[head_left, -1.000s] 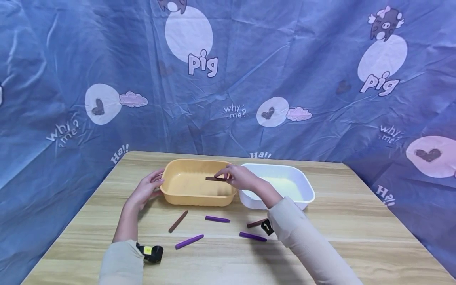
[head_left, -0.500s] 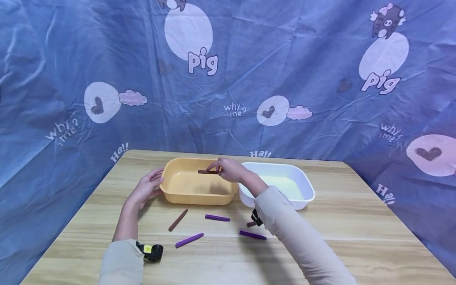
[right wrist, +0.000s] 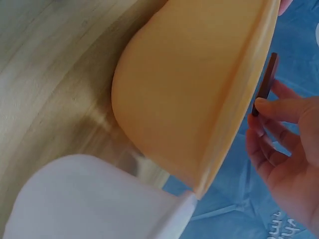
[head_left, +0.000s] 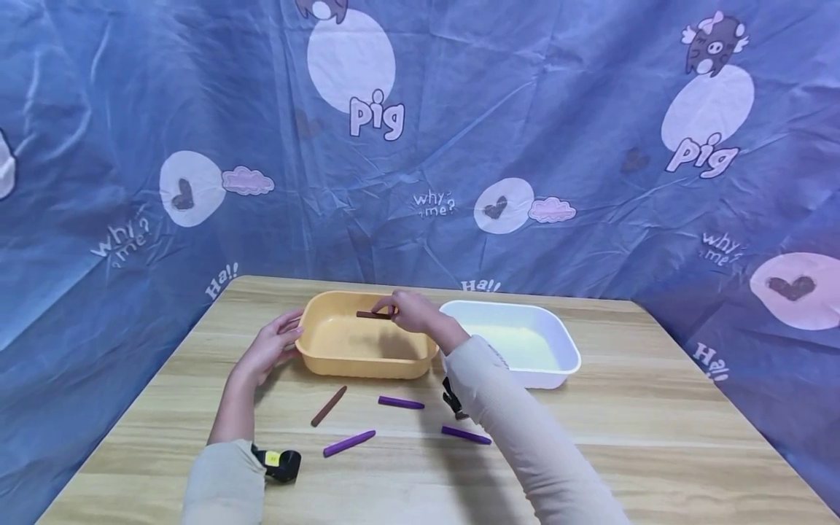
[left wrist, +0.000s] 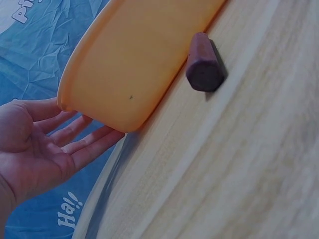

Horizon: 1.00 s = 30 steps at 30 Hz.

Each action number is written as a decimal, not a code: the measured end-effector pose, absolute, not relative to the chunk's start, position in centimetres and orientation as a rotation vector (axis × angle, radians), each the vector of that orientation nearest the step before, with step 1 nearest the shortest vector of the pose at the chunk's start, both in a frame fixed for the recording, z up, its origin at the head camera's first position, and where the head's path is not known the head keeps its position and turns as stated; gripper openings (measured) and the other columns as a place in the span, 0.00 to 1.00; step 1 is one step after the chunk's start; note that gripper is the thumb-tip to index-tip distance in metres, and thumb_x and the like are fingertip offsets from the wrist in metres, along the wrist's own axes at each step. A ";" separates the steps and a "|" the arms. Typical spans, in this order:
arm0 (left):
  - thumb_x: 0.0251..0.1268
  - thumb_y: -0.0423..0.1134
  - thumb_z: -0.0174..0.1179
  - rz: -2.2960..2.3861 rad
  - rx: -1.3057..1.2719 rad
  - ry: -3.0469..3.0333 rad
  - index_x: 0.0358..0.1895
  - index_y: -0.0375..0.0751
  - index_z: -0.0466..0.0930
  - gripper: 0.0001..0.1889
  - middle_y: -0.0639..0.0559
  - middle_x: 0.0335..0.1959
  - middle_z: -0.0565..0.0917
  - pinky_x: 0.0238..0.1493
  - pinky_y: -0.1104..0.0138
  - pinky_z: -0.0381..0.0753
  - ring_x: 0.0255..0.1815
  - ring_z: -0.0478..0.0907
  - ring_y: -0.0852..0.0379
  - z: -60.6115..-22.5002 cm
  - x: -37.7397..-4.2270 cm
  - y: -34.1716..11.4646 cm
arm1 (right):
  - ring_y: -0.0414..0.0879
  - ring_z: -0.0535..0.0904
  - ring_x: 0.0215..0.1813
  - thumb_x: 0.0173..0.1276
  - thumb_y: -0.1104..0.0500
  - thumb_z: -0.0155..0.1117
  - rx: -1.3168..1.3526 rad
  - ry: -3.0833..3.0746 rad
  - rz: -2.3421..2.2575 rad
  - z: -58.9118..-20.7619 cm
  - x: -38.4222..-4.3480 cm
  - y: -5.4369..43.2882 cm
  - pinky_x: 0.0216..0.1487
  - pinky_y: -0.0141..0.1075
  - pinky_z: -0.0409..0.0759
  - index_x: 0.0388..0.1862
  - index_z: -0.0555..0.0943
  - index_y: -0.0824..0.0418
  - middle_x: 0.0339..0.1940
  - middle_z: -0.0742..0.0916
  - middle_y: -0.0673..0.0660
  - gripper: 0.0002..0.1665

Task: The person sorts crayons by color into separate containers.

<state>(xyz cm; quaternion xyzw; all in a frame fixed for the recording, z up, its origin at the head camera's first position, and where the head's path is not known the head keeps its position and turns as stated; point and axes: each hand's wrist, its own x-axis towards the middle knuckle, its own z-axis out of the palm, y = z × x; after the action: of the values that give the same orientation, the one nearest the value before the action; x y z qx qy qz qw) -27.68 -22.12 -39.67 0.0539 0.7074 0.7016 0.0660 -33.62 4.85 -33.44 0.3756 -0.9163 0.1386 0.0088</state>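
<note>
Right hand [head_left: 413,311] has its grip pinched on a brown crayon [head_left: 364,315], up over the orange tub [head_left: 367,369] near the back edge of the desk [head_left: 656,437]. Left hand [head_left: 265,348]: grip's apart, fingers just touching the tub's left end.

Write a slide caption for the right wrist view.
The right hand pinches a brown crayon above an orange tub, with a white tub beside it.

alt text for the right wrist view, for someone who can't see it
A right hand pinches a slim brown crayon-like stick over a rounded orange plastic tub. A white plastic tub stands beside it on a pale wooden table, before a blue printed cloth.
</note>
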 end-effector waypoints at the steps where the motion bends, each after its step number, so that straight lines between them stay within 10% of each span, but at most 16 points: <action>1: 0.71 0.29 0.39 2.114 0.157 2.137 0.70 0.30 0.43 0.27 0.31 0.69 0.48 0.58 0.51 0.65 0.65 0.54 0.34 -39.7 -27.7 -22.2 | 0.44 0.75 0.35 0.55 0.75 0.53 1.154 -2.871 0.434 -33.5 -33.7 4.7 0.37 0.34 0.73 0.48 0.83 0.56 0.28 0.81 0.51 0.26; 30: 0.71 0.28 0.39 2.136 0.161 2.108 0.70 0.30 0.43 0.27 0.30 0.69 0.49 0.58 0.50 0.65 0.65 0.54 0.35 -39.9 -28.0 -22.3 | 0.43 0.79 0.39 0.55 0.73 0.57 0.916 -3.030 0.346 -37.7 -35.2 3.8 0.37 0.32 0.75 0.46 0.84 0.50 0.35 0.85 0.51 0.25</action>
<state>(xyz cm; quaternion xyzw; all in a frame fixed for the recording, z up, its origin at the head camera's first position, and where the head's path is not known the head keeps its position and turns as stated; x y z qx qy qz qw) -27.96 -22.32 -39.90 0.0534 0.6997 0.7092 0.0681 -35.17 3.84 -37.68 0.2876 -0.9513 0.1086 -0.0214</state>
